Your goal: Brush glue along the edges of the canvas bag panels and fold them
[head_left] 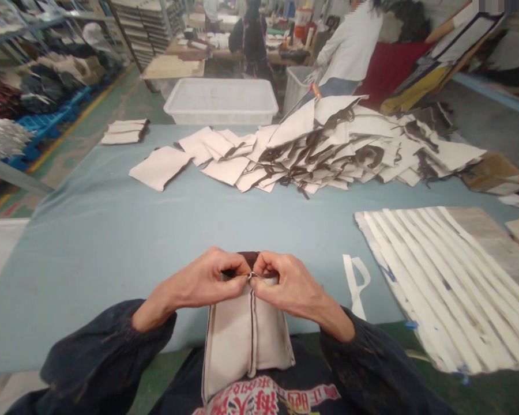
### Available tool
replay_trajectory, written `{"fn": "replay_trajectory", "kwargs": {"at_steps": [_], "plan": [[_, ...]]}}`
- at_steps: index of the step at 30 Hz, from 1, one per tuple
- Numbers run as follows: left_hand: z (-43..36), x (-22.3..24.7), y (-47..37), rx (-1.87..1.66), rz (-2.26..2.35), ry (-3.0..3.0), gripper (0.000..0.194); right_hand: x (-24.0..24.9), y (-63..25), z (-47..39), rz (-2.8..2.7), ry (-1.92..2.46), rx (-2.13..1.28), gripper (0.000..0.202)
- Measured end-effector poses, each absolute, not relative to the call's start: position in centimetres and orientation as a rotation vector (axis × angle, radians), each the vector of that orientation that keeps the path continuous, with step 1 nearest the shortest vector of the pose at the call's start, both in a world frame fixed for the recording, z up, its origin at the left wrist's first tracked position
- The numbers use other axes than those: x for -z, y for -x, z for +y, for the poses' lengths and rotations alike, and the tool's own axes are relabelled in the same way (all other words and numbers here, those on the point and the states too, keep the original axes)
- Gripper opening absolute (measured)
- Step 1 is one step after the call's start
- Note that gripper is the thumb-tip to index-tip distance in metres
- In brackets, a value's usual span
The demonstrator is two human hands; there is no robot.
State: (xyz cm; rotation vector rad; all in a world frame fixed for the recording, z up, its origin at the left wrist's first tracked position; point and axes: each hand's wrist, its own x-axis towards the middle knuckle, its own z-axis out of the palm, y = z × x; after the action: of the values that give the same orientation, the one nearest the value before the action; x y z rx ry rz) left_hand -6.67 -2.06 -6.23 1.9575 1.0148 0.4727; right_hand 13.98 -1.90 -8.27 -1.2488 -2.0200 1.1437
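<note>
A cream fabric pouch with dark brown edging hangs over the table's front edge, close to my body. A dark seam runs down its middle. At its top opening, my left hand pinches the edge from the left. My right hand pinches the same edge from the right, its fingertips almost touching those of the left. Between the fingertips the dark edges meet at the top of the seam; the exact bit held is partly hidden. Brown lining shows behind the hands.
Many similar cream pieces lie in a heap along the far side of the blue-covered table. To the right are a stack of white strips and a loose white strip. A white plastic bin stands beyond; people work behind.
</note>
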Motion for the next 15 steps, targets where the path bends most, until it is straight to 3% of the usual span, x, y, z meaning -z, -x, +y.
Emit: {"fn": "replay_trajectory", "kwargs": {"at_steps": [8, 15], "plan": [[-2.8, 7.3, 6.1, -0.606, 1.094, -2.359, 0.017, 9.5, -13.9, -1.9, -1.889, 1.200, -1.267, 0.016], [-2.7, 8.3, 6.2, -0.520, 1.119, -2.496, 0.022, 11.0, -14.0, -1.5, -1.784, 1.148, -1.379, 0.018]]}}
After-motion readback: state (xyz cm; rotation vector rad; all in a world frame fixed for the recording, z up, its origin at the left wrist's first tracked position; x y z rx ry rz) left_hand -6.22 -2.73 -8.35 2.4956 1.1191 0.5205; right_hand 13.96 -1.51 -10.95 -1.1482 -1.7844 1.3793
